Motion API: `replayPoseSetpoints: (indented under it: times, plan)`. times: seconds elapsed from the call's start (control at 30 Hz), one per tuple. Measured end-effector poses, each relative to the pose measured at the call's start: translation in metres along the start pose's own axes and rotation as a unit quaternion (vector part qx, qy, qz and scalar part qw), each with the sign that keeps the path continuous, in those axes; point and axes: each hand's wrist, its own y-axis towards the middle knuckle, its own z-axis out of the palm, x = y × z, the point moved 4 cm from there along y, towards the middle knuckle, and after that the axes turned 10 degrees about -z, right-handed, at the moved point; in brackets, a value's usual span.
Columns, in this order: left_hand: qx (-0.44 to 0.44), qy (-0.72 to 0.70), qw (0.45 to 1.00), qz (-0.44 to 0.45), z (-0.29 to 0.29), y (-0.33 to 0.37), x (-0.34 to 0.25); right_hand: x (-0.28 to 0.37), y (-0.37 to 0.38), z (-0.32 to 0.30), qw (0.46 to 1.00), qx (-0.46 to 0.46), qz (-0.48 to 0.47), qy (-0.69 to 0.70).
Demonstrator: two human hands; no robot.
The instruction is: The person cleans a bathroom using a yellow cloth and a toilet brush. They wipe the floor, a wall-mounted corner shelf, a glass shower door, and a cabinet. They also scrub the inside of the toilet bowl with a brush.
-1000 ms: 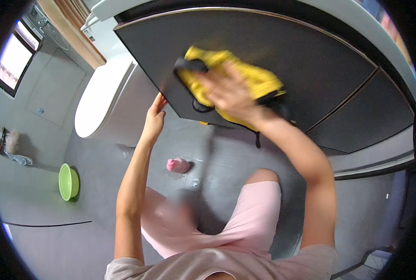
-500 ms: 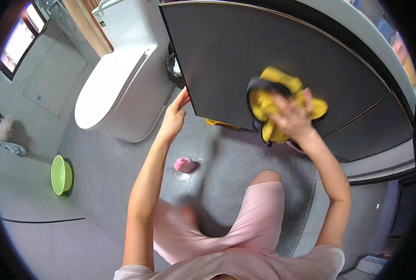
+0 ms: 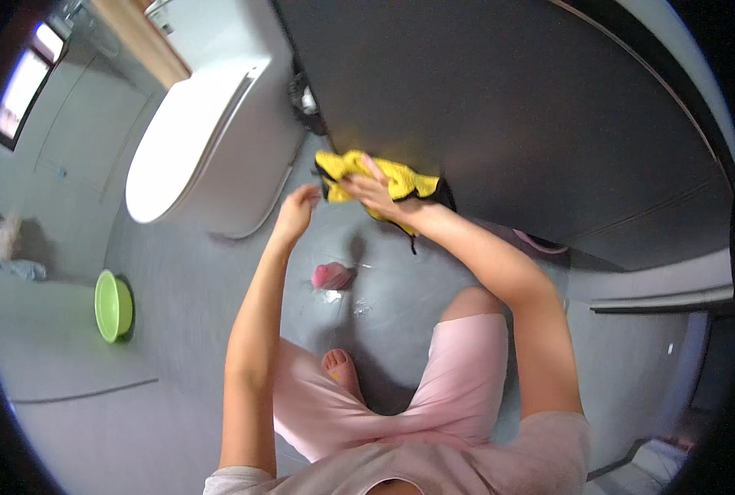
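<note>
My right hand [image 3: 371, 191] is closed on a yellow cloth with black edging [image 3: 413, 181], holding it against the lower left corner of a dark cabinet panel [image 3: 499, 107]. The cloth spreads out around the fingers, and a black strap or loop hangs from it. My left hand [image 3: 299, 213] is raised just left of the cloth, apart from the panel's edge. Its fingers look bent, but blur hides whether they grip anything. Beneath both hands, a pink bottle [image 3: 332, 276] stands on the grey tiled floor, beside some wet, shiny patches.
A white toilet [image 3: 194, 148] with its lid down stands at the left of the cabinet, a black-bagged bin [image 3: 305, 103] between them. Further left on the floor sits a green basin [image 3: 114, 306]. My knees and a pink slipper [image 3: 341, 371] are close below.
My right hand has carried the yellow cloth left and down across the panel to its lower left corner. My left hand has come off the panel's edge and dropped slightly.
</note>
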Motion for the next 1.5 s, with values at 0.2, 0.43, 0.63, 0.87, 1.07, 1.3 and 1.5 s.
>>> replayPoseSetpoints:
  times: [0.2, 0.43, 0.63, 0.87, 1.07, 1.3, 1.5]
  plan:
    - [0.360, 0.321, 0.828, -0.285, 0.045, -0.040, 0.074, 0.025, -0.163, -0.001, 0.989, -0.111, 0.044, 0.087]
    - [0.201, 0.345, 0.914, -0.069, 0.056, -0.037, 0.172, -0.036, -0.393, -0.074, 0.921, 0.032, 0.388, 0.011]
    - [0.161, 0.302, 0.939, 0.009, 0.086, -0.057, 0.107, -0.213, -0.255, -0.161, 0.850, -0.141, 0.491, -0.127]
    - [0.232, 0.291, 0.923, 0.096, 0.180, -0.077, 0.032, -0.077, -0.193, -0.070, 0.918, -0.106, 0.373, -0.080]
    - [0.256, 0.345, 0.896, 0.115, 0.256, -0.094, 0.001, 0.004, -0.288, -0.022, 0.961, -0.071, 0.124, 0.235]
    - [0.227, 0.260, 0.925, 0.157, 0.274, -0.108, 0.013, -0.251, -0.283, -0.203, 0.945, -0.081, 0.297, -0.111]
    - [0.273, 0.220, 0.917, 0.190, 0.283, -0.101, 0.026, -0.307, -0.265, -0.250, 0.903, -0.197, 0.352, -0.149]
